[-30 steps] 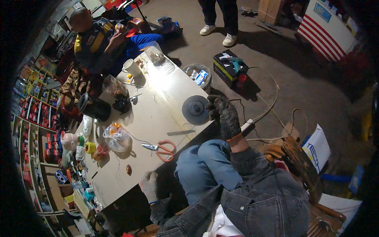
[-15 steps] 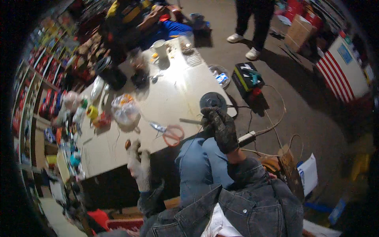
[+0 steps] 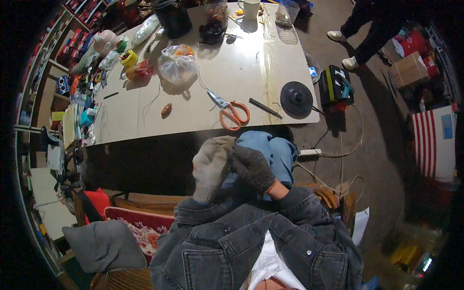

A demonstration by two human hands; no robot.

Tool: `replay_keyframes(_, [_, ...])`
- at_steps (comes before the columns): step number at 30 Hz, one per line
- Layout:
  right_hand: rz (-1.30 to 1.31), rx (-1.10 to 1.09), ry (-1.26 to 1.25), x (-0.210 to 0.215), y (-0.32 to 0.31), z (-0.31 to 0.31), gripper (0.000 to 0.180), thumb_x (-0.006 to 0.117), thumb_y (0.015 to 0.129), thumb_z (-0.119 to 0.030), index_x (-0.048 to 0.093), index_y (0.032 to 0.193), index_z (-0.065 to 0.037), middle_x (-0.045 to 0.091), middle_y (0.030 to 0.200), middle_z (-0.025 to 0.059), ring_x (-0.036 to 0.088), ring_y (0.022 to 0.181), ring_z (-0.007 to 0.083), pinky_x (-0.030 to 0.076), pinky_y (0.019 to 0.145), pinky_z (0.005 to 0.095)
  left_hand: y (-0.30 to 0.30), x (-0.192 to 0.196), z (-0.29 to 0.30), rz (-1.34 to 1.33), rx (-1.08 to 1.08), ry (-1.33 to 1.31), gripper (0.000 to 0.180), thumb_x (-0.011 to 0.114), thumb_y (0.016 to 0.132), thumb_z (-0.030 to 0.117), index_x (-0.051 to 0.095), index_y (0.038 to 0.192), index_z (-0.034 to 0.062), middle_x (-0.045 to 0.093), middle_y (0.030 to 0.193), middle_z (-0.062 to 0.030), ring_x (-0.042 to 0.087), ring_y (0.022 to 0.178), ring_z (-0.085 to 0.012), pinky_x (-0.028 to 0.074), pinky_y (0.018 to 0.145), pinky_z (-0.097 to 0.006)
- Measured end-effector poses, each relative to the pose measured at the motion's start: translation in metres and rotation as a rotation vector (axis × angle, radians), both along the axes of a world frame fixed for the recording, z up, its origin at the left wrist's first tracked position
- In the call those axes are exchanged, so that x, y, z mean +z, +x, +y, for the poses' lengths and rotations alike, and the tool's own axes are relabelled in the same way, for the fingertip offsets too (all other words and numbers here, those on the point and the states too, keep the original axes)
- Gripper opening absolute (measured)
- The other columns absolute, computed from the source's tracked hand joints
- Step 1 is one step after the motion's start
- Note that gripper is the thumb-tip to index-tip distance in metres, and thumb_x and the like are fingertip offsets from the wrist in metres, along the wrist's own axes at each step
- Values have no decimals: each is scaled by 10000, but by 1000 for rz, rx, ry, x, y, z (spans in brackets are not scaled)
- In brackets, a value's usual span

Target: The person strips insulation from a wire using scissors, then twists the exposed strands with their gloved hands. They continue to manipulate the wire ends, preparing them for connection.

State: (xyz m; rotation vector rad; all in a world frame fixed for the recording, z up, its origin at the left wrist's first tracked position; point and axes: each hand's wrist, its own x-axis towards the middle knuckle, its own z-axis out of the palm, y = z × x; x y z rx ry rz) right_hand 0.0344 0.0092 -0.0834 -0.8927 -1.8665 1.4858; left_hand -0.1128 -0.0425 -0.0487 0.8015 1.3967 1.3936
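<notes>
My left hand (image 3: 210,162), in a pale knitted work glove, and my right hand (image 3: 253,169), in a dark soiled glove, meet in front of my lap, just off the table's near edge. The fingers of both are curled together; whatever lies between them is too small or hidden. Just beyond them on the table are orange-handled scissors (image 3: 231,111). To the scissors' left rests a small brown lumpy thing (image 3: 166,110). A dark narrow bar (image 3: 265,108) lies on their right, beside a round black disc-shaped base (image 3: 296,99).
The pale table (image 3: 232,63) also bears a knotted plastic bag (image 3: 177,65), a black bucket (image 3: 171,19), a white mug (image 3: 251,8) and a yellow tape roll (image 3: 129,58). On the floor at right are a black-and-yellow box (image 3: 335,84), a power strip (image 3: 309,152) and cords. A person's legs (image 3: 369,26) stand beyond.
My left hand has come away from beside the brown thing, and my right hand from the black base; they now meet at my lap. The view has shifted, and the person's legs moved apart.
</notes>
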Motion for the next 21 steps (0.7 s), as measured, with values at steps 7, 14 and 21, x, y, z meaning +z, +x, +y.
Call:
replay_keyframes(7, [-120, 7, 204, 1, -15, 6, 251, 660, 938, -148, 682, 1142, -2, 714, 986, 201, 706, 856, 315, 558, 776, 389, -6, -16, 9, -132, 164, 20, 252, 572, 978, 120, 679, 1152, -27, 707, 1036, -92, 656, 953, -163, 529, 827, -284])
replay_keyframes(14, [2, -270, 169, -14, -21, 33, 347, 701, 902, -168, 633, 1215, -34, 690, 1090, 181, 698, 929, 291, 547, 819, 374, -49, -25, 9, -15, 520, 56, 224, 542, 980, 74, 648, 1134, -47, 699, 1022, -101, 660, 909, -165, 526, 827, -304])
replay_keyframes(21, [-372, -199, 609, -64, -16, 108, 351, 715, 819, -149, 649, 1153, -61, 666, 1042, 194, 660, 961, 352, 534, 816, 410, -58, -62, 35, 535, -41, -49, 239, 641, 898, 132, 716, 1089, 12, 700, 1085, -120, 648, 1018, -227, 515, 889, -326])
